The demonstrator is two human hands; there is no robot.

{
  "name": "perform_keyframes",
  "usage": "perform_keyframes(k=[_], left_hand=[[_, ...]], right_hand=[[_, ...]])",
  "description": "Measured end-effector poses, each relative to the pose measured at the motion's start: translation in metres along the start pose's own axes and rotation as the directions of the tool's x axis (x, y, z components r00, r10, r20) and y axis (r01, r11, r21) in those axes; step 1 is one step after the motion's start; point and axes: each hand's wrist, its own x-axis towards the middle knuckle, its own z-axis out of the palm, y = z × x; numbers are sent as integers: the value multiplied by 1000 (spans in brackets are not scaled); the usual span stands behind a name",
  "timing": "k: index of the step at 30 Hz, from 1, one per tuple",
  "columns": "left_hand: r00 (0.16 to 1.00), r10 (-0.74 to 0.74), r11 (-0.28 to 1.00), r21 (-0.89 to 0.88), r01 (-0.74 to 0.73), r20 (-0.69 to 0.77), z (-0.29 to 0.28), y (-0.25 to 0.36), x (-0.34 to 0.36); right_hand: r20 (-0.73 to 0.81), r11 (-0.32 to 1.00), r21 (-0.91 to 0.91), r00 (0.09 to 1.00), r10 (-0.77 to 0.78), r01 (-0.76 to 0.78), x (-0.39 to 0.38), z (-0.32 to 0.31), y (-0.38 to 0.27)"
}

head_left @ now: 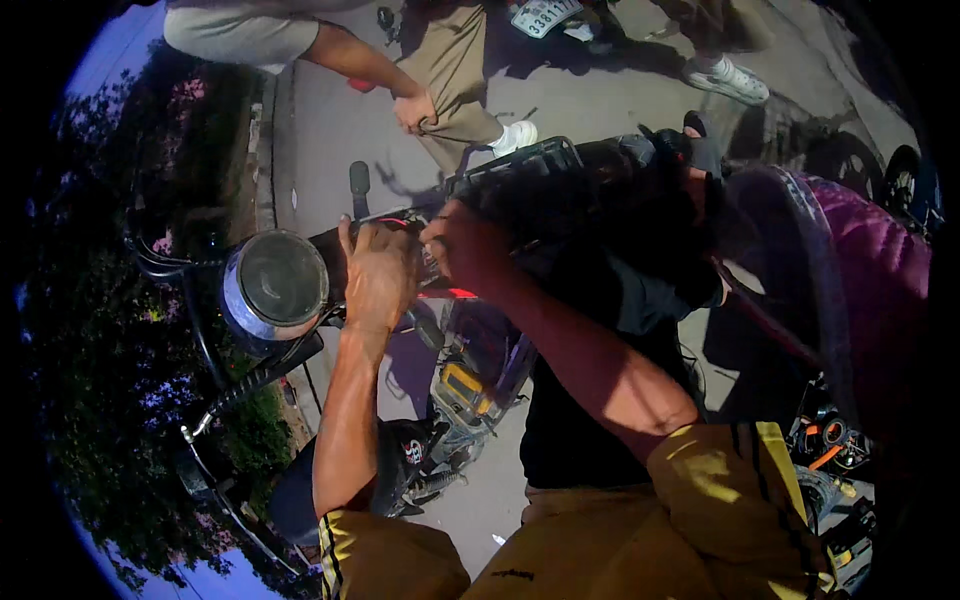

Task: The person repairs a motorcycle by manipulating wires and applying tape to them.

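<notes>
A motorbike frame [448, 293] with a red edge crosses in front of me, partly in deep shadow. Over its middle, my left hand [380, 268] is closed with the fingers curled down against the parts below. Close to its right, my right hand [466, 245] is also closed, fingertips bent toward the same spot. Whatever the fingers grip is too small and too covered to make out. Left of my left hand stands a round tin-like container [283, 280] with a dull grey top and a bluish side.
Black handlebars [205, 340] curve at the left. A black rack [520, 165] lies beyond my right hand. Across from me a person in beige trousers [450, 85] bends over. Another bike with a yellow part [465, 388] stands nearer. Pink-purple cloth [870, 260] is at the right.
</notes>
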Motion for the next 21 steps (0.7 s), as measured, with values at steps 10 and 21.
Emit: perform_keyframes(k=[10, 21], left_hand=[[978, -206, 978, 30, 205, 28, 8, 10, 4], [999, 26, 978, 205, -32, 32, -4, 4, -4]], right_hand=[[48, 997, 76, 999, 7, -10, -2, 7, 11], [-109, 997, 36, 992, -69, 73, 9, -2, -7]])
